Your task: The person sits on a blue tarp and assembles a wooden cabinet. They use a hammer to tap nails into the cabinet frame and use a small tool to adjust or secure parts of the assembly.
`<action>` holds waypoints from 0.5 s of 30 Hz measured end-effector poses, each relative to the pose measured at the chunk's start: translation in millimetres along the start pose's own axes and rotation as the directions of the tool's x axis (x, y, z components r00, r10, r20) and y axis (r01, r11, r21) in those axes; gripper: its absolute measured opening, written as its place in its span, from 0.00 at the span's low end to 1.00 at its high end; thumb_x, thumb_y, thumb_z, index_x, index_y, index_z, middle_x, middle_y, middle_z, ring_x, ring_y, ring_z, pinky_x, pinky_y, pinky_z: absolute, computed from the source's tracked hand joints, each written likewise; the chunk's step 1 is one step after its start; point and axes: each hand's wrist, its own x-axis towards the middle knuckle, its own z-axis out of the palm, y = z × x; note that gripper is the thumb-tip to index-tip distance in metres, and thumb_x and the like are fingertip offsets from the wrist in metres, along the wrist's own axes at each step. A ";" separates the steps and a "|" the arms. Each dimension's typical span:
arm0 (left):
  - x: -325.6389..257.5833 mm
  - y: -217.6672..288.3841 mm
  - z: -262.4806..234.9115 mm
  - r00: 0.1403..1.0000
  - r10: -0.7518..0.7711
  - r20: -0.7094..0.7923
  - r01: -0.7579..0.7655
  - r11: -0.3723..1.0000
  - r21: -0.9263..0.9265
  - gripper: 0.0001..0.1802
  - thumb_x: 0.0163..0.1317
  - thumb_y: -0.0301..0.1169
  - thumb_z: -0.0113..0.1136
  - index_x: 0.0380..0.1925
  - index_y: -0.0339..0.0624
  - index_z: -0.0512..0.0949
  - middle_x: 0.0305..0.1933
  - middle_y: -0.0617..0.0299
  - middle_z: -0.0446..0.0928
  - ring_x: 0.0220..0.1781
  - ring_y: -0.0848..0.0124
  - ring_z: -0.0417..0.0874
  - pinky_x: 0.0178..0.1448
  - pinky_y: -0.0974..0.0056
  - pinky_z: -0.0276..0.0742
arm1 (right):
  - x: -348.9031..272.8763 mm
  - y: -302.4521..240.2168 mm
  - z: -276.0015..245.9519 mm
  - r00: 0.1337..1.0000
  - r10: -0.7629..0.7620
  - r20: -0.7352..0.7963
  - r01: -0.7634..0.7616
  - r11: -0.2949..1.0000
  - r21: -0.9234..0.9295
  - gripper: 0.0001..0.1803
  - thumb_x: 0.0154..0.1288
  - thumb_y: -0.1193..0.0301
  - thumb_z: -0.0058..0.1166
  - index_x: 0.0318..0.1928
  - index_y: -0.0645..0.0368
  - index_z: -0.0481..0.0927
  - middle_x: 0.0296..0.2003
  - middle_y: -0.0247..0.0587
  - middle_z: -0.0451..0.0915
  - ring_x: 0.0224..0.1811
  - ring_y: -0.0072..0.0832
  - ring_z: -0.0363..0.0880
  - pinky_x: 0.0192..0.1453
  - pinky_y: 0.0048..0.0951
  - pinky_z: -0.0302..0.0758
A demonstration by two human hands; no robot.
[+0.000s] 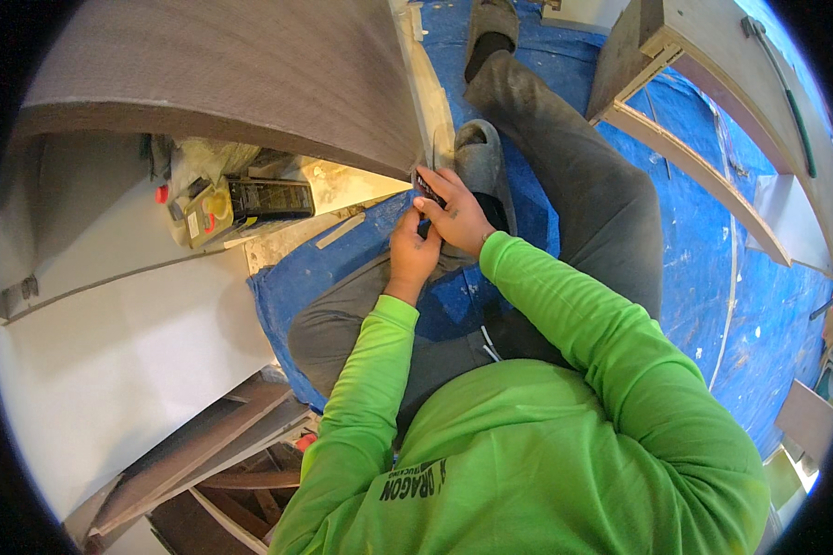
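Observation:
My right hand (463, 222) is closed around a small dark object (428, 188) whose kind I cannot make out. It is at the lower corner of a large brown board (241, 69). Just below it, my left hand (414, 252) is closed, its fingertips meeting the right hand's fingers. What the left fingers pinch, if anything, is hidden. The board's pale side edge (428, 102) runs away from me beside my sandal (483, 157).
A yellow-and-black device (270, 198) sits in the recess under the board. Blue sheeting (703, 305) covers the floor. At right stands a curved wooden frame (703, 166) with a long green-handled tool (796, 129). Wooden planks (194, 453) lie lower left, by a white panel (130, 361).

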 end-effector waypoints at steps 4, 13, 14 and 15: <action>-4.6 -4.1 1.9 0.998 -0.055 0.016 0.056 0.994 -0.096 0.19 0.60 0.26 0.62 0.51 0.34 0.76 0.47 0.47 0.82 0.49 0.54 0.83 0.55 0.57 0.77 | -6.6 -7.0 -1.5 0.992 0.125 -0.026 -0.117 0.974 0.196 0.20 0.71 0.70 0.52 0.60 0.64 0.73 0.48 0.51 0.74 0.44 0.47 0.78 0.51 0.38 0.75; -7.1 -18.8 -2.2 0.981 -0.189 -0.046 0.176 0.963 -0.206 0.12 0.73 0.33 0.52 0.40 0.35 0.79 0.40 0.54 0.83 0.42 0.69 0.82 0.49 0.65 0.76 | 7.0 7.6 -10.9 0.833 0.553 -0.019 -0.455 0.705 0.543 0.16 0.69 0.63 0.58 0.44 0.66 0.78 0.34 0.36 0.79 0.35 0.23 0.73 0.43 0.30 0.72; -7.5 -22.8 -2.2 0.979 -0.201 -0.041 0.187 0.956 -0.227 0.13 0.74 0.34 0.51 0.39 0.35 0.79 0.38 0.57 0.83 0.42 0.71 0.81 0.49 0.67 0.75 | 7.9 -0.5 -11.4 0.815 0.579 0.026 -0.470 0.635 0.614 0.18 0.68 0.62 0.59 0.44 0.68 0.78 0.35 0.36 0.80 0.36 0.23 0.73 0.44 0.29 0.72; -8.0 -26.8 -2.5 0.976 -0.213 -0.037 0.198 0.949 -0.247 0.15 0.75 0.36 0.50 0.38 0.36 0.80 0.37 0.60 0.82 0.41 0.73 0.80 0.48 0.68 0.75 | 8.0 4.5 -12.0 0.850 0.524 0.053 -0.475 0.720 0.506 0.24 0.65 0.62 0.63 0.50 0.72 0.77 0.39 0.43 0.82 0.42 0.28 0.77 0.51 0.29 0.73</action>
